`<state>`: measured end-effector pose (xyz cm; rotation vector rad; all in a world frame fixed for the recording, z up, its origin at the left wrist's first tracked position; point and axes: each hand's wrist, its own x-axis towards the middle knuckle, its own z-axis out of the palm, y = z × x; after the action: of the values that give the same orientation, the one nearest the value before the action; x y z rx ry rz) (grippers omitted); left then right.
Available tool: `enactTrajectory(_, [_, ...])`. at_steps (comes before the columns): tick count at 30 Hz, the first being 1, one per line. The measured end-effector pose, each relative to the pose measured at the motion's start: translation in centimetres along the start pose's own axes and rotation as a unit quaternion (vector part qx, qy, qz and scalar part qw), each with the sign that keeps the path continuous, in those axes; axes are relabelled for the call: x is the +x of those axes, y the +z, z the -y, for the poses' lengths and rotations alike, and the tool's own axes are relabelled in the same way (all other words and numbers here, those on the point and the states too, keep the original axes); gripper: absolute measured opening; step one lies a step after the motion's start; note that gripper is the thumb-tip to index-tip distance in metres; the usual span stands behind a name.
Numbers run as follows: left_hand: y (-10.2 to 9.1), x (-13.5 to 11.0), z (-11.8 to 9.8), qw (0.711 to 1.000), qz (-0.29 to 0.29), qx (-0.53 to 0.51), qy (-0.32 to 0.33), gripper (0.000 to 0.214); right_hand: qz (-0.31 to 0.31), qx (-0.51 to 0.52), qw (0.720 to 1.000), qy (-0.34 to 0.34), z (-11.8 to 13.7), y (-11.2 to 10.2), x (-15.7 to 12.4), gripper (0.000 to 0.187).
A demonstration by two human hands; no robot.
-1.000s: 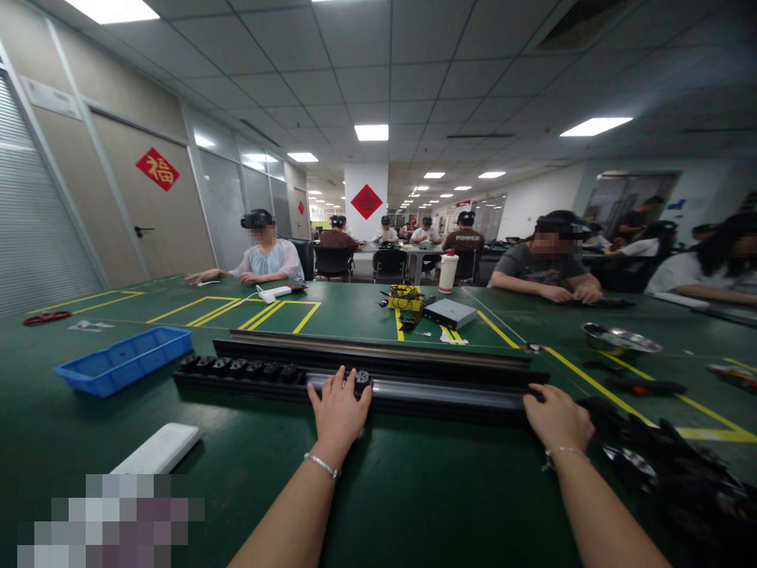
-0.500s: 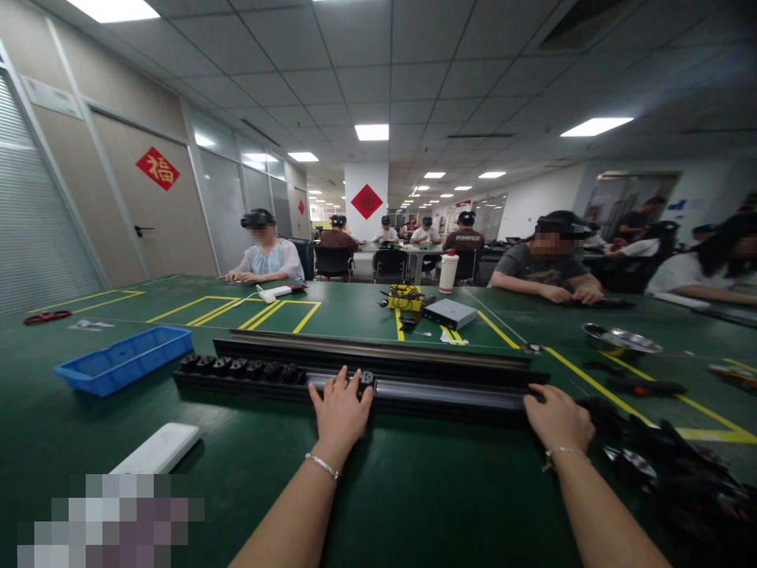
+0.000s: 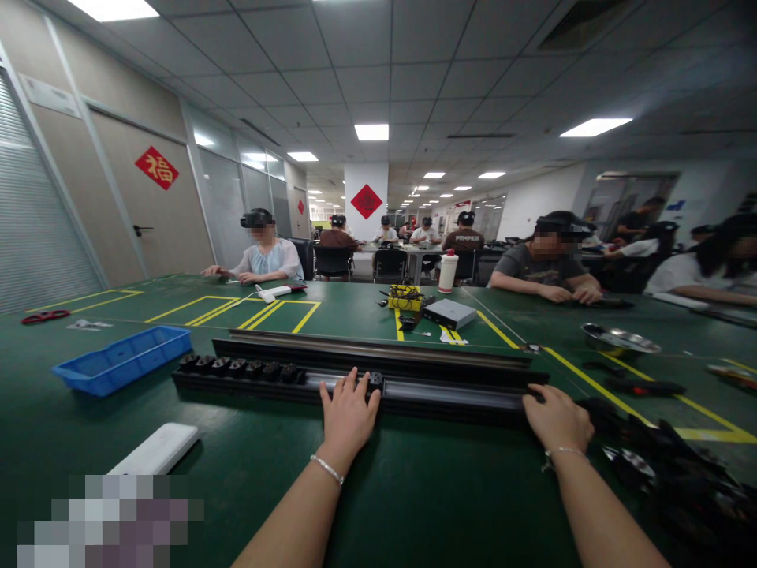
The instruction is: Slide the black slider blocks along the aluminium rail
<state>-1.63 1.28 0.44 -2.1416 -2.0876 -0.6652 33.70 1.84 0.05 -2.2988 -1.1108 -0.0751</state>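
Note:
A long black rail (image 3: pixel 455 392) lies crosswise on the green table in front of me. Several small black modules with round faces (image 3: pixel 236 368) sit in a row at its left end. My left hand (image 3: pixel 350 406) rests over the rail's middle with fingers spread. Its fingertips are beside a single black module (image 3: pixel 375 382) in the channel and seem to touch it. At the right end, my right hand (image 3: pixel 559 416) has its fingers bent round the rail's end. Behind this rail lies a second long dark strip (image 3: pixel 378 349), parallel to it.
A blue tray (image 3: pixel 124 359) stands at left, with a white power bank-like block (image 3: pixel 157 451) nearer me. Dark parts (image 3: pixel 680 465) are heaped at right, near a metal bowl (image 3: pixel 618 339). A grey box (image 3: pixel 449 313) and white bottle (image 3: pixel 448 272) stand farther back. Co-workers sit across the table.
My left hand has moved a little to the right along the rail, and the single module has shifted right with it. My right hand stays at the rail's end.

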Motion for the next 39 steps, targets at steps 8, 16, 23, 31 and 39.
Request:
enactTrajectory(8, [0.31,-0.06,-0.03,0.999,-0.023,0.01,0.026,0.047,0.004,-0.003,1.0,0.003,0.26,-0.17,-0.29,0.044])
enactTrajectory(16, [0.22,-0.19,-0.23,0.999,-0.014,0.007,0.033,0.044,-0.006,-0.002,1.0,0.002,0.26,-0.09,-0.46,0.044])
enactTrajectory(23, [0.22,-0.15,-0.14,0.999,-0.021,-0.007,0.039,0.043,0.021,-0.003,1.0,0.018,0.69,-0.64,-0.6,0.047])
enactTrajectory(31, [0.38,-0.12,-0.06,0.998,-0.038,-0.011,0.045,0.04,0.02,-0.007,1.0,0.011,0.38,-0.39,-0.24,0.047])
enactTrajectory(39, [0.04,-0.09,-0.18,0.997,-0.053,-0.045,0.043,0.033,0.008,0.002,1.0,0.003,0.42,-0.31,-0.32,0.046])
